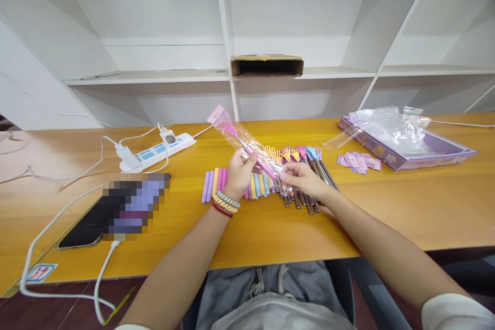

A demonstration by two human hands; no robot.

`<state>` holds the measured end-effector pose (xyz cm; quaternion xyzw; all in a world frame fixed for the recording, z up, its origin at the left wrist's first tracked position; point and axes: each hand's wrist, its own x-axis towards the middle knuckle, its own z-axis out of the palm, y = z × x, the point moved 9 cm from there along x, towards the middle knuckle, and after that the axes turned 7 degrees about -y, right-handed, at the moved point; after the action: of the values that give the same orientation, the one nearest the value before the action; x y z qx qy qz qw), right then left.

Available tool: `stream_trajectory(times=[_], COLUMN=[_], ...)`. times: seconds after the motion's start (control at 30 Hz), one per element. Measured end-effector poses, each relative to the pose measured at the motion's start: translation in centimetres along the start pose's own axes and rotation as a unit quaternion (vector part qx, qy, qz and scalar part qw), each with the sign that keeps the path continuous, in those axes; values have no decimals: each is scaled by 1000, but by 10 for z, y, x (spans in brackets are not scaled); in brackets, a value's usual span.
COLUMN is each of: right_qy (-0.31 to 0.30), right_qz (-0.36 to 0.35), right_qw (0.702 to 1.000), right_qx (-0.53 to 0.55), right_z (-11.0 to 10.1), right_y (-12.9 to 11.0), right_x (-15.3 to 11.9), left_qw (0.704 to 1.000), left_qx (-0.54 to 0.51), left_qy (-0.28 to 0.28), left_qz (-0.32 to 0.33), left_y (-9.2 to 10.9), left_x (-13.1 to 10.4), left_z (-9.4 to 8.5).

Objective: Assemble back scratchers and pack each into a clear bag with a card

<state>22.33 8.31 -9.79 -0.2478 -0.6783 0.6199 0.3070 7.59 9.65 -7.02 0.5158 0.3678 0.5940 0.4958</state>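
A pink back scratcher (pixel 243 145) lies slantwise in a clear plastic bag, its hand-shaped end and a pink card at the upper left. My left hand (pixel 242 172) pinches the bag around the scratcher's handle. At the bag's lower right end, my right hand (pixel 301 179) grips the plastic between thumb and fingers. Just beneath my hands, several metal rods with coloured hand-shaped heads (pixel 311 153) lie side by side on the table. A row of pastel handles (pixel 214 184) in purple, yellow, pink and blue runs left of them, partly hidden by my left hand.
On the right, a purple box lid (pixel 436 164) holds clear bags (pixel 394 126), with small pink cards (pixel 358 161) beside it. Left stand a white power strip (pixel 162 150) with cables and a phone (pixel 83 221). A cardboard box (pixel 266 58) sits on the shelf.
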Motion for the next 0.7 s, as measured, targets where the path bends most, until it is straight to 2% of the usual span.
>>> stream_trajectory(times=[0.07, 0.13, 0.23, 0.33, 0.4, 0.43, 0.5, 0.7], right_qy=[2, -23, -13, 69, 111, 121, 123, 143], right_qz=[-38, -82, -119, -166, -193, -196, -186, -123], right_qw=[999, 996, 986, 936, 899, 890, 893, 948], right_qx=[21, 7, -119, -302, -377, -393, -391, -258], right_z=[-4, -1, 3, 3, 4, 5, 5, -7], right_y=[-9, -20, -30, -44, -52, -53, -52, -36], right_x=[-4, -7, -11, -16, -19, -20, -18, -15], left_qw=[999, 998, 997, 997, 997, 996, 995, 992], left_qx=[-25, -41, -32, 8, 45, 59, 75, 40], left_qy=[16, 8, -10, -16, -26, -34, -55, -115], left_qz=[-16, -39, -68, -72, -62, -55, -43, -45], left_y=[-3, -6, -13, -18, -19, -19, -16, -6], left_x=[2, 3, 2, 0, 0, -1, -3, -12], left_z=[-6, -6, -1, 2, 5, 7, 14, 35])
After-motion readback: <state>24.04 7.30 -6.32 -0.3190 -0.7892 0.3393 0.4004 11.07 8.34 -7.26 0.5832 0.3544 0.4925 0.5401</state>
